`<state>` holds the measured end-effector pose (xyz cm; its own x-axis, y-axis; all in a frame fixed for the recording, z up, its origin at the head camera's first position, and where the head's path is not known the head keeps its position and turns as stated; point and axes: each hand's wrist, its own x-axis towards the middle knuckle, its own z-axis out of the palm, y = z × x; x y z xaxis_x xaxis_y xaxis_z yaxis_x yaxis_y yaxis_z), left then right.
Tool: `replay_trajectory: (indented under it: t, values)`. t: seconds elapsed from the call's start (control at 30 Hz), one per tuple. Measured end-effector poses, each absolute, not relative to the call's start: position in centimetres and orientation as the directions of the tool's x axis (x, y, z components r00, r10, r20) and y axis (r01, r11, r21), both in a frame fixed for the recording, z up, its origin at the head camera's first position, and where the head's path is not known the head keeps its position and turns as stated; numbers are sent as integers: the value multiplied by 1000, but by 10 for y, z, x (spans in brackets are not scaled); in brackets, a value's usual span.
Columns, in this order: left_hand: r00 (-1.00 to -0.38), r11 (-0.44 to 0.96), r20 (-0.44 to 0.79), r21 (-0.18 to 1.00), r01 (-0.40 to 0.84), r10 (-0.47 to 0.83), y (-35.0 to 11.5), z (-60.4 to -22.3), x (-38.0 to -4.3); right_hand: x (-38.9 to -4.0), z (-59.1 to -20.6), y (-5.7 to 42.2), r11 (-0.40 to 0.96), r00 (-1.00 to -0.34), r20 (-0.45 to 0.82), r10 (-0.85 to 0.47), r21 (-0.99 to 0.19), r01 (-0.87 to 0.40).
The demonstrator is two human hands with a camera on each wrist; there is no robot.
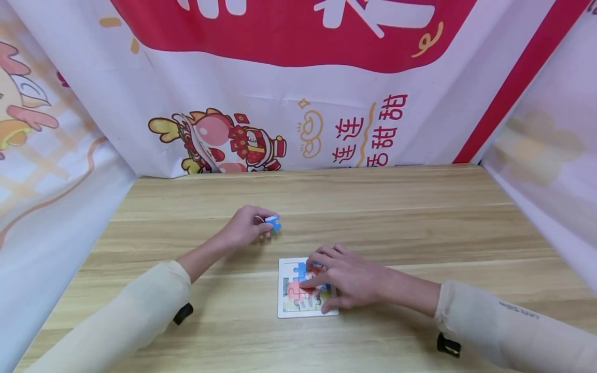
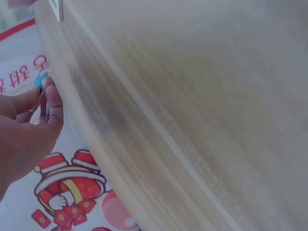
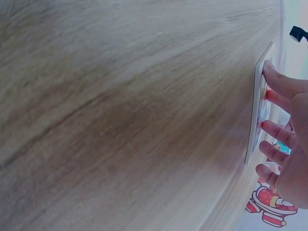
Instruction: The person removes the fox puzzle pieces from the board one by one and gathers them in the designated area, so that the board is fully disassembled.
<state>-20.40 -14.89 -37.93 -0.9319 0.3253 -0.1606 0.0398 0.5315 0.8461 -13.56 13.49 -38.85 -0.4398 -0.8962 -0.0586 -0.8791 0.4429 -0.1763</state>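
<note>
My left hand [image 1: 246, 226] pinches a blue jigsaw piece [image 1: 274, 223] between thumb and fingers, raised over the table left of and beyond the puzzle. More than one piece may be in that grip; the fingers hide part of it. In the left wrist view, only a small blue-green bit of the piece [image 2: 40, 81] shows at the fingertips. A jigsaw puzzle in a white square frame [image 1: 281, 305] lies flat on the table. Its upper left corner looks pale and bare. Over its right side, my right hand [image 1: 353, 277] spreads its fingers, with fingertips touching the picture and hiding part of it.
The wood-grain table [image 1: 401, 228] extends around the puzzle. White printed cloth [image 1: 261, 88] hangs along the back, with more cloth at both sides. Black clips [image 1: 449, 345] stick out from under both pale sleeves.
</note>
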Motion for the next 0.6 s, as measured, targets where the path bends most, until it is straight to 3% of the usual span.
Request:
replay_trajectory:
  t: [0.3,0.6]
  values:
    - [-953,437,-113,899,23,282,-150,-381,-219,-135,-390,136,439,-438,-45,-898,-178,-881]
    - [-963,428,-109,904,8,248,-151,-384,-231,-134,-390,135,448,-450,-34,-892,-186,-874]
